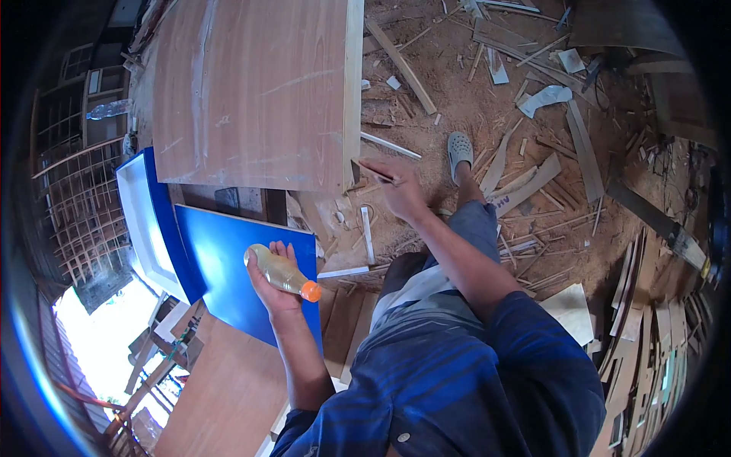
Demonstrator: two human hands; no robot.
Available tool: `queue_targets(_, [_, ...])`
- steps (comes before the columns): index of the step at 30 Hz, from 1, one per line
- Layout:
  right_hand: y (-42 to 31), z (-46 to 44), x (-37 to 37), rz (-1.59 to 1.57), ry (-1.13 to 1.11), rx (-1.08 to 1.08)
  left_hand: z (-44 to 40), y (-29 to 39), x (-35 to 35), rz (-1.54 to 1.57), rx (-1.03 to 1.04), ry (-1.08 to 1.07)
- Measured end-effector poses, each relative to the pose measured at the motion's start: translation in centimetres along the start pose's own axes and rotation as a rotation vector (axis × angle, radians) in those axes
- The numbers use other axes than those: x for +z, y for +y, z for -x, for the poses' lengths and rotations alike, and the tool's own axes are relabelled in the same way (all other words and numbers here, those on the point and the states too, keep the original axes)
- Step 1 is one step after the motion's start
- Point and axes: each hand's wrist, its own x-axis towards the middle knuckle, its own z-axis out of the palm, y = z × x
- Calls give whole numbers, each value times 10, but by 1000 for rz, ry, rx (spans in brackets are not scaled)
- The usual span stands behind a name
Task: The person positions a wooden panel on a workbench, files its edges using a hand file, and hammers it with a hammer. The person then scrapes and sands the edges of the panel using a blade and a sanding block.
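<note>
My left hand (272,288) is wrapped round a clear plastic bottle (280,271) with yellowish contents and an orange cap. The bottle lies tilted in the palm, its cap pointing toward my body, above a glossy blue panel (236,263). My right hand (402,190) is closed on a thin, brownish stick-like piece (375,170), whose kind I cannot make out. That hand is close to the corner of a large wood-veneer board (259,91) with a pale edge strip. Whether the piece touches the board is unclear.
Wood offcuts (525,183) and sawdust cover the floor around my clog-shod foot (460,152). A handsaw (659,222) is at the right. A blue-edged white frame (152,228) stands at the left, near an empty plastic bottle (109,110). Stacked boards (655,343) line the lower right.
</note>
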Motion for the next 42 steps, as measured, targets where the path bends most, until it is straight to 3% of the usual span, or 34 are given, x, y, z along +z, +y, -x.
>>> queue_targets(13, [14,68,32,40,18,-12,8,7,-6,9,1,-32])
queue_targets(16, [-3,74,11,143,-169,34,8,13,-6,18,7,-52])
queue_targets(19, [-2,68,-1,-35,-13,73,12,21,-3,37,32,-49])
queue_targets(22, [-35,20,-30,121,108,76,14,24,0,50,36,-53])
queue_targets(24, [-53,-29,-39,218,212,-155,10,22,-1,64,29,-53])
queue_targets(26, [-82,-79,-43,421,236,-63,13,21,4,61,27,-51])
queue_targets(28, [-74,-138,-43,525,368,-345,18,19,13,53,33,-30])
queue_targets(31, [-72,-212,-44,552,512,-596,24,17,31,35,52,14])
queue_targets(37, [-69,-240,-34,693,421,-674,20,13,61,39,58,71])
queue_targets(42, [-70,-156,-40,743,51,-767,15,8,97,56,31,87])
